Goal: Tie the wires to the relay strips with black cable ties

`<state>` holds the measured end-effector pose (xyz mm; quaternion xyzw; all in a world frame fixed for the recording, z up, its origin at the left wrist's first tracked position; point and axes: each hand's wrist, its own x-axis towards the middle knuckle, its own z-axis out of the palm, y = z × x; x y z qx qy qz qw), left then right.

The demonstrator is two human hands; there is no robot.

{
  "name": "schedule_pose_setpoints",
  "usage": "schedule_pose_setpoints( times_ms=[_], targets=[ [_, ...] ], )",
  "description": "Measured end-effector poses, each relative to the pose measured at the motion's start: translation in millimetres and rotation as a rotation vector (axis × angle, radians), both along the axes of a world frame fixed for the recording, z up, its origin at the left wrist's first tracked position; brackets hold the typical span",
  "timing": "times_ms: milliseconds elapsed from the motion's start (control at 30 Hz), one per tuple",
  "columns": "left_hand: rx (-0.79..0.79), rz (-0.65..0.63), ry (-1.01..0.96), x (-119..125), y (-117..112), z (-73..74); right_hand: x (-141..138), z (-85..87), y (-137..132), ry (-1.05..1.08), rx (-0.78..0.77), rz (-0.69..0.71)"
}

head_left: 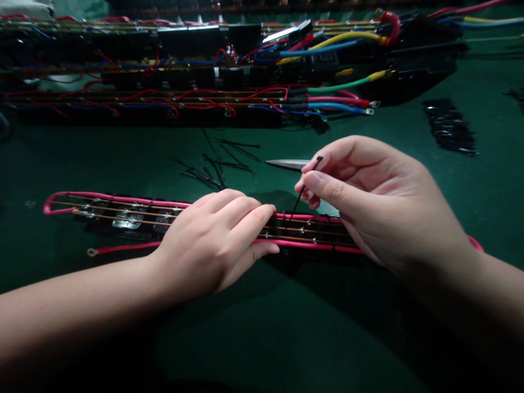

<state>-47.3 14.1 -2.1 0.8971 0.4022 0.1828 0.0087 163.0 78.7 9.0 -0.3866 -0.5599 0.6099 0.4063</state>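
Observation:
A long black wiring assembly [339, 236] lies across the green work surface, with brass-coloured strips and small soldered points along its top. A thick pink-red cable [110, 197] runs around its edges, ending at the lower left in a ring terminal [93, 251]. My left hand [216, 237] is closed over the middle of the assembly, fingers on the far side and thumb on the near side. Between thumb and fingers, my right hand [368, 196] pinches a thin black cable tie [303, 188], its head upward and its lower end at the assembly.
Loose black cable ties [216, 166] lie behind my left hand, and a pointed metal blade [289, 164] shows beyond my right fingers. A bundle of black cable ties [450, 126] is at the right. Several similar assemblies [184, 103] with coloured wires stretch across the back.

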Motion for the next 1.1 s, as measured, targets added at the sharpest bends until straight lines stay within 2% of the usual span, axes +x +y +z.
schedule_pose_setpoints(
  times_ms=[200,333,400,700,1100],
  targets=[
    [-0.016,0.018,-0.007,0.8,0.5,0.4,2.7,10.9,-0.5,-0.069,0.051,-0.025],
    [-0.009,0.019,0.017,1.7,0.0,0.3,7.2,16.9,0.0,-0.171,0.303,-0.039],
    [0.003,0.020,0.031,2.1,-0.1,0.2,8.0,15.3,-0.6,-0.219,0.378,-0.038],
    [0.015,0.014,0.049,1.1,0.0,-0.7,5.8,5.8,-1.3,-0.244,0.264,0.004],
    [0.011,0.012,0.045,0.8,0.2,-0.1,5.9,4.7,1.7,-0.280,0.221,0.009]
  ],
)
